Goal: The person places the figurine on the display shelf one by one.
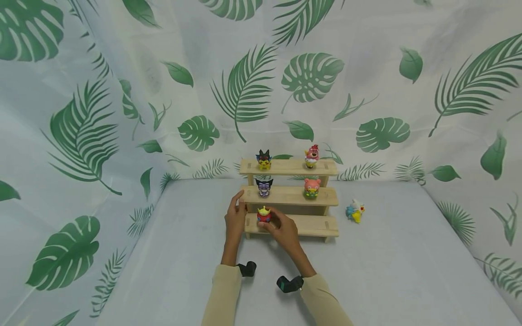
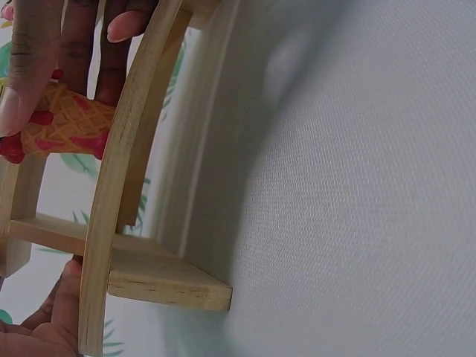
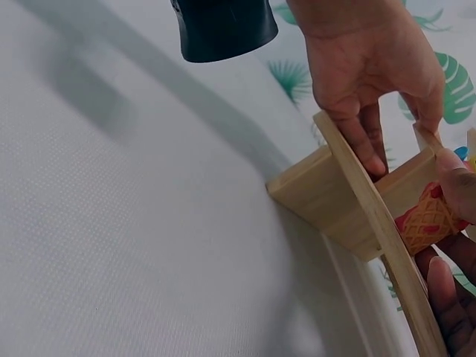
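My right hand (image 1: pixel 284 228) pinches a small toy alien figurine (image 1: pixel 264 214) with a yellow-green head and red body at the left end of the lowest shelf of a wooden three-tier stand (image 1: pixel 310 223). Its waffle-cone-patterned lower part (image 2: pixel 67 123) shows between the fingers in the left wrist view and stands at the shelf board. My left hand (image 1: pixel 236 217) is at the stand's left end, its fingertips touching the wood. In the right wrist view, the left hand (image 3: pixel 372 74) reaches down to the shelf end with relaxed fingers.
On the top tier stand a black-eared yellow figurine (image 1: pixel 263 160) and a pink-red one (image 1: pixel 311 157). The middle tier bears a purple-black figurine (image 1: pixel 264 188) and a pink one (image 1: pixel 311 188). A white, blue and yellow figurine (image 1: pixel 355 211) lies on the table right of the stand.
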Tool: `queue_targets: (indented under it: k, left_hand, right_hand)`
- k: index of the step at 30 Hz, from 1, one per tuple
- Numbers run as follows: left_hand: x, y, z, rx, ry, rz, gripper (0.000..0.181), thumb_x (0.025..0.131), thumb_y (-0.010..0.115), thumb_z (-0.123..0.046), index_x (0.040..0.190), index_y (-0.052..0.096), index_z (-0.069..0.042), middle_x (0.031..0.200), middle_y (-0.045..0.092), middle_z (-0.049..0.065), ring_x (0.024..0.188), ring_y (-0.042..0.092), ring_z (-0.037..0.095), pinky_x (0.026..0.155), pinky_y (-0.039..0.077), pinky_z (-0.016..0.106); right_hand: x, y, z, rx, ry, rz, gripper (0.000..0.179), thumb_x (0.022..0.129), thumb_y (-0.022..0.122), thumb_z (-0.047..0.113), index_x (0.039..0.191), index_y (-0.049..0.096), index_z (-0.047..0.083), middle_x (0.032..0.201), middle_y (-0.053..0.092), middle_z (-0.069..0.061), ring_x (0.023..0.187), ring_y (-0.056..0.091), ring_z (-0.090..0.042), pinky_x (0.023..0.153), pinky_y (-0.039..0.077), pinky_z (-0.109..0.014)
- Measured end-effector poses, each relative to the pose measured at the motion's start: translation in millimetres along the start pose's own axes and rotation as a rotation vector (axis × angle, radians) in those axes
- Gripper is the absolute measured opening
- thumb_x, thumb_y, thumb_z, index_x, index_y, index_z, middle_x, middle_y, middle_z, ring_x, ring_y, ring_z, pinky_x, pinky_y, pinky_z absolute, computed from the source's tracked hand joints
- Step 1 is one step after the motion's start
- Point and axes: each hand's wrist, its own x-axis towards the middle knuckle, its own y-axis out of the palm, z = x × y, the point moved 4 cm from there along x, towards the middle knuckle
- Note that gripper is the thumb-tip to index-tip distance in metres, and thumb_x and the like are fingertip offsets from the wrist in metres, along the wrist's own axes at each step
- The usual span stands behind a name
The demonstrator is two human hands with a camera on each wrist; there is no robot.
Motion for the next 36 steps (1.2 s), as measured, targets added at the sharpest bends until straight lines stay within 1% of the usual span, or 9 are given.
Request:
queue_targets:
  k: [7, 11, 18, 21, 25, 29, 32, 34, 36]
  left_hand:
    - [0.6, 0.0, -0.9, 0.003, 0.007, -0.004, 0.039, 0.103, 0.042, -0.047, 0.139, 0.053, -0.034, 0.102, 0.07, 0.01, 0.091, 0.065, 0.027, 0.073, 0.047, 0.033]
    - [0.5, 0.0, -0.6, 0.003, -0.003, -0.002, 0.039, 0.103, 0.043, -0.048, 0.138, 0.053, -0.035, 0.104, 0.071, 0.009, 0.093, 0.066, 0.027, 0.075, 0.048, 0.035]
    - [0.7, 0.7, 1.8, 0.004, -0.012, -0.006, 0.037, 0.104, 0.043, -0.044, 0.138, 0.054, -0.035, 0.105, 0.071, 0.011, 0.094, 0.066, 0.027, 0.079, 0.05, 0.039]
    - [0.1, 0.5, 1.0, 0.002, -0.011, -0.009, 0.037, 0.103, 0.044, -0.045, 0.138, 0.054, -0.035, 0.107, 0.071, 0.01, 0.094, 0.066, 0.025, 0.079, 0.05, 0.039]
    - [0.2, 0.4, 0.4, -0.003, 0.006, -0.013, 0.039, 0.103, 0.043, -0.047, 0.137, 0.054, -0.035, 0.108, 0.07, 0.01, 0.094, 0.066, 0.026, 0.077, 0.05, 0.037]
    - [0.1, 1.1, 1.0, -0.011, 0.021, -0.012, 0.04, 0.103, 0.043, -0.047, 0.138, 0.054, -0.032, 0.098, 0.069, 0.014, 0.087, 0.063, 0.03, 0.071, 0.046, 0.032]
    - [0.2, 1.2, 1.5, -0.008, 0.02, -0.017, 0.039, 0.103, 0.043, -0.046, 0.138, 0.054, -0.032, 0.095, 0.069, 0.014, 0.083, 0.061, 0.027, 0.069, 0.044, 0.029]
    - [0.6, 1.2, 1.7, -0.005, 0.019, -0.018, 0.039, 0.103, 0.043, -0.046, 0.138, 0.054, -0.033, 0.09, 0.068, 0.015, 0.077, 0.059, 0.022, 0.066, 0.043, 0.028]
    - [1.4, 1.4, 1.8, -0.003, 0.03, -0.015, 0.039, 0.103, 0.043, -0.045, 0.138, 0.054, -0.032, 0.084, 0.066, 0.016, 0.069, 0.055, 0.018, 0.063, 0.042, 0.029]
  right_hand:
    - [0.3, 0, -1, 0.013, 0.011, 0.001, 0.051, 0.078, 0.083, 0.025, 0.125, 0.065, 0.015, 0.107, 0.073, -0.01, 0.096, 0.07, -0.023, 0.077, 0.053, -0.038]
    - [0.5, 1, -3, 0.021, 0.01, -0.001, 0.052, 0.077, 0.084, 0.025, 0.125, 0.065, 0.015, 0.108, 0.073, -0.009, 0.096, 0.07, -0.022, 0.075, 0.053, -0.034]
    - [-1.3, -1, -2, 0.03, 0.035, 0.016, 0.053, 0.077, 0.084, 0.024, 0.126, 0.064, 0.015, 0.105, 0.073, -0.009, 0.092, 0.068, -0.021, 0.064, 0.046, -0.023]
    - [-2.2, -2, -2, 0.061, 0.054, 0.034, 0.053, 0.078, 0.083, 0.024, 0.127, 0.063, 0.015, 0.107, 0.072, -0.01, 0.094, 0.068, -0.022, 0.061, 0.046, -0.021]
    - [-5.3, -8, -3, 0.132, 0.092, 0.051, 0.054, 0.08, 0.082, 0.023, 0.128, 0.062, 0.013, 0.114, 0.07, -0.011, 0.101, 0.067, -0.027, 0.065, 0.05, -0.021]
    - [-12.5, -23, -2, 0.197, 0.112, 0.038, 0.053, 0.083, 0.079, 0.016, 0.13, 0.059, 0.005, 0.119, 0.065, -0.02, 0.105, 0.065, -0.037, 0.07, 0.05, -0.023]
    - [-18.8, -43, 7, 0.223, 0.102, -0.004, 0.047, 0.086, 0.075, 0.008, 0.128, 0.057, -0.004, 0.116, 0.065, -0.027, 0.103, 0.065, -0.041, 0.069, 0.053, -0.025]
    - [-22.6, -59, 12, 0.248, 0.12, -0.061, 0.042, 0.088, 0.071, 0.004, 0.125, 0.057, -0.009, 0.112, 0.065, -0.029, 0.097, 0.067, -0.039, 0.068, 0.056, -0.028]
    - [-26.4, -78, 11, 0.281, 0.157, -0.164, 0.036, 0.091, 0.067, 0.002, 0.122, 0.058, -0.012, 0.107, 0.065, -0.029, 0.089, 0.07, -0.029, 0.065, 0.057, -0.028]
